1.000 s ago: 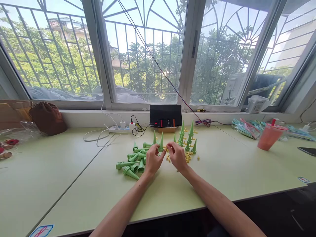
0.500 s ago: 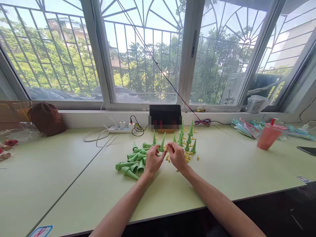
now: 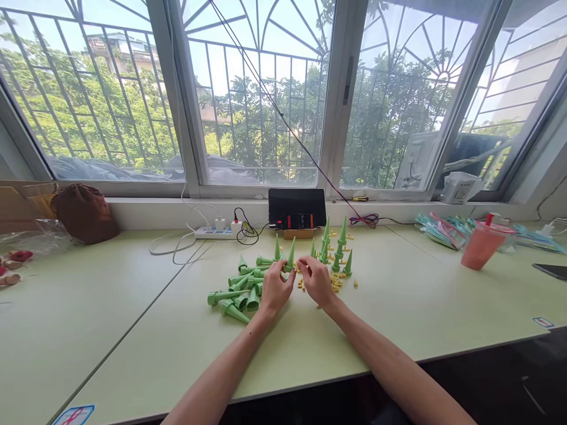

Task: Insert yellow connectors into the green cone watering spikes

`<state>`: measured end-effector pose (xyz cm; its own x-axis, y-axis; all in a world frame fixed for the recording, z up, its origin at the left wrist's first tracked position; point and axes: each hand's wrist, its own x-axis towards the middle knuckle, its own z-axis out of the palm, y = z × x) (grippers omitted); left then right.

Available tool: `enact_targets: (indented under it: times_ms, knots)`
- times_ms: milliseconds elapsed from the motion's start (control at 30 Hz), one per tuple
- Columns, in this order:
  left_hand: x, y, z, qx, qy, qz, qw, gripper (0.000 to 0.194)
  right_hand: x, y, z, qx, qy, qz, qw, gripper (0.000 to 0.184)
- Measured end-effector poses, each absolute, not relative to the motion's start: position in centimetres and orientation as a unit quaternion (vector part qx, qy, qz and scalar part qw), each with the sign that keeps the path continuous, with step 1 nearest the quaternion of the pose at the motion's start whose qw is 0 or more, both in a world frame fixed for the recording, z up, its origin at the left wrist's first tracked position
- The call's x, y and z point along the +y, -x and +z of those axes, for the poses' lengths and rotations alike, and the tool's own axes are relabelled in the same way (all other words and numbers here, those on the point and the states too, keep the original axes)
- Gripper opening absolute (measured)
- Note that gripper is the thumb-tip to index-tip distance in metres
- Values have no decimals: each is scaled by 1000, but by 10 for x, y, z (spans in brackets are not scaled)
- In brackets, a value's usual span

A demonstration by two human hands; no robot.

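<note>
My left hand (image 3: 273, 287) grips a green cone-shaped spike (image 3: 290, 258) that points up and slightly right. My right hand (image 3: 316, 280) pinches a small yellow piece (image 3: 298, 268) against the spike's lower end. To the left of my left hand lies a pile of green spikes (image 3: 237, 288) on their sides. Behind my right hand several green spikes (image 3: 337, 248) stand upright with yellow pieces on them. Loose yellow pieces (image 3: 337, 283) lie scattered on the pale green table (image 3: 133, 330) near my right hand.
A black screen with a phone (image 3: 297, 211) stands at the window sill, with a power strip and cables (image 3: 212, 232) to its left. A brown pouch (image 3: 84, 211) sits far left. An orange cup (image 3: 482, 243), coloured packets (image 3: 438, 229) and a dark phone (image 3: 551, 270) lie right.
Both hands stay together at the spike; the spike tilted slightly right and the hands sank a little toward the table.
</note>
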<state>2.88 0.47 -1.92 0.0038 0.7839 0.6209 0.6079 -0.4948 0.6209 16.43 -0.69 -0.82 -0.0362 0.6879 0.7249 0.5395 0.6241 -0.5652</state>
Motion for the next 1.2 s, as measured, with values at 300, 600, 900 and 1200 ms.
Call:
enact_targets:
  times_ms: [300, 600, 900, 1200]
  knots:
    - [5, -28, -21, 499, -701, 501, 91, 33, -5, -163, -13, -734, 422, 60, 529, 16]
    - [5, -28, -20, 480, -703, 510, 126, 32, -2, -164, -16, -727, 417, 94, 537, 14]
    - [3, -27, -18, 467, -694, 523, 162, 30, -3, -164, -14, -718, 404, 170, 541, 15]
    - [4, -27, -20, 437, -688, 549, 183, 32, -5, -164, -11, -706, 418, 195, 537, 23]
